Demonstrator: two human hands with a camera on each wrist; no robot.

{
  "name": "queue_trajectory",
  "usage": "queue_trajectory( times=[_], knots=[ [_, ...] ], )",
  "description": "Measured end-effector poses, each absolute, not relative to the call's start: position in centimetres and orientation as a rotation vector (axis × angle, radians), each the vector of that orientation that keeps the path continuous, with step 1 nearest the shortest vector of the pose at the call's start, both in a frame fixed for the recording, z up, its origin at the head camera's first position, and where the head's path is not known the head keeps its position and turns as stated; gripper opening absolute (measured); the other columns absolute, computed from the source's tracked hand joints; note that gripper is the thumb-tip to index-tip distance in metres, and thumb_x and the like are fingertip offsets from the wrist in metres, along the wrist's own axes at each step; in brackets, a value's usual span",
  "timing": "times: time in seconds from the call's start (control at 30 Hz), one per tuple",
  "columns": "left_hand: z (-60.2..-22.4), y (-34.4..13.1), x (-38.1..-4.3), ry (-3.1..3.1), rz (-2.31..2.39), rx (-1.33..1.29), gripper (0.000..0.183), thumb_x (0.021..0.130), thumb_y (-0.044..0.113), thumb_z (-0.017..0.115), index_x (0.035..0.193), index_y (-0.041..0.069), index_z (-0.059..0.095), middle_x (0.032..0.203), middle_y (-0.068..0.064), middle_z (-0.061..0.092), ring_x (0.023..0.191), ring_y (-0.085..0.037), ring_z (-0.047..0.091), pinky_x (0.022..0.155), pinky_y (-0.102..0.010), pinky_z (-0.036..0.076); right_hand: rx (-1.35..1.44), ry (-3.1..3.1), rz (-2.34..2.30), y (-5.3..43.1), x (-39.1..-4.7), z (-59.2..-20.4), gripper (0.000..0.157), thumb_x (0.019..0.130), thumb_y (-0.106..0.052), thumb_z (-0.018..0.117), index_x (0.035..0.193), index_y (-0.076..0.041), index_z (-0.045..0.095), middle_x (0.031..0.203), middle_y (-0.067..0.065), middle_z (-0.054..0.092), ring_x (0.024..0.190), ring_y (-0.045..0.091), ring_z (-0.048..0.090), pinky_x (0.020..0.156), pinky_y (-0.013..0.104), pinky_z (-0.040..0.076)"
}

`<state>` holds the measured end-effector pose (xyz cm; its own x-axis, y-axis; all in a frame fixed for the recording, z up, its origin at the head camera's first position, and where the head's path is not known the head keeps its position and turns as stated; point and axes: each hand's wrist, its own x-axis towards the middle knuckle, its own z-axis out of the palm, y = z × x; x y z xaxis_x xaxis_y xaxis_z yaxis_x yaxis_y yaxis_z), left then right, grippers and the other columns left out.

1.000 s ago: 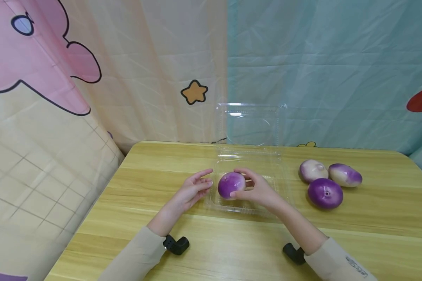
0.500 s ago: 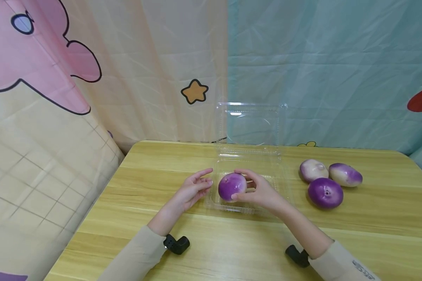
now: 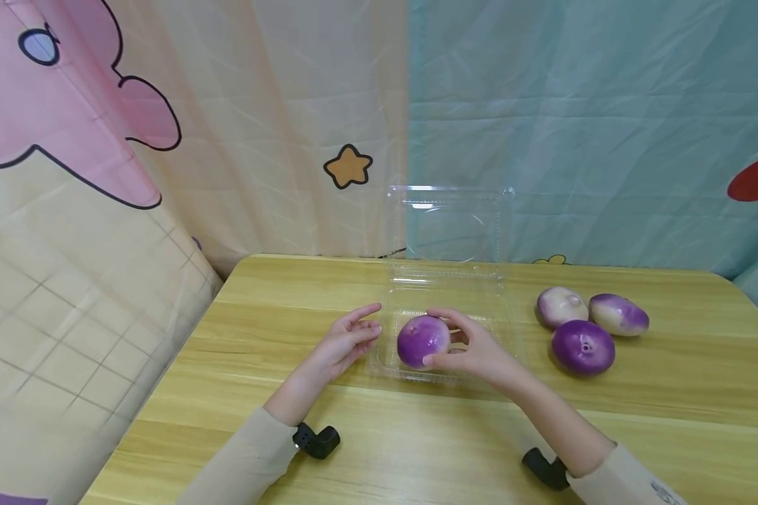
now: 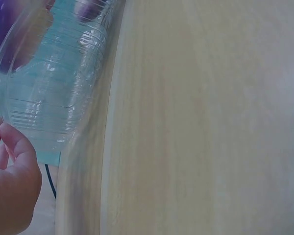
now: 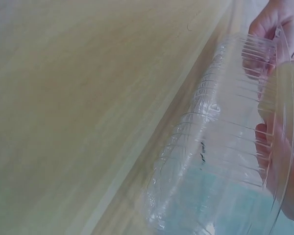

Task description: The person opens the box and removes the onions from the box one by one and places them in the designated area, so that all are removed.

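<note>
A purple-and-white turnip [image 3: 420, 342] is in the right hand [image 3: 480, 354], whose thumb and fingers curl around its right side. It is over or inside the base of a hinged clear plastic container [image 3: 480, 300]; whether it touches the bottom cannot be told. The container's lid [image 3: 448, 228] stands raised at the back. At the container's left edge, the left hand [image 3: 347, 342] pinches the rim between thumb and fingers, as the left wrist view shows with the hand [image 4: 14, 181] beside the clear wall [image 4: 44, 105]. The right wrist view sees the right hand partly through the container's side [image 5: 225, 137].
Three more turnips lie grouped right of the container: a pale one [image 3: 562, 307], a two-toned one [image 3: 619, 315] and a deep purple one [image 3: 584, 348]. They rest on the wooden table [image 3: 436, 442]. A printed curtain [image 3: 278, 126] hangs behind the table.
The right hand has shifted slightly right and toward the person, carrying the turnip with it. The left hand, the container and the other turnips stay where they were.
</note>
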<state>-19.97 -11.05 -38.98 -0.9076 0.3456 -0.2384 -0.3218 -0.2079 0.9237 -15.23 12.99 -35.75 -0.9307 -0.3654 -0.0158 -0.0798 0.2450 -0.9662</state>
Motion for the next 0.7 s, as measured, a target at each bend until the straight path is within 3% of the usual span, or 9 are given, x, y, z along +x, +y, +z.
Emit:
queue_trajectory(
  times=[0.7],
  knots=[
    [-39.1,-11.1,-20.0,1.637,2.152,0.016,0.053,0.091,-0.007,0.05,0.141,0.001,0.035,0.091,-0.001,0.052,0.076,-0.008,0.052,0.069,-0.016,0.046,-0.435,2.294,-1.782,15.2,-14.2,-35.7,0.072,0.075,-0.012,0.077,0.137,-0.002,0.04,0.124,0.022,0.047,0.101,0.028,0.055,0.084,0.032,0.051]
  ],
)
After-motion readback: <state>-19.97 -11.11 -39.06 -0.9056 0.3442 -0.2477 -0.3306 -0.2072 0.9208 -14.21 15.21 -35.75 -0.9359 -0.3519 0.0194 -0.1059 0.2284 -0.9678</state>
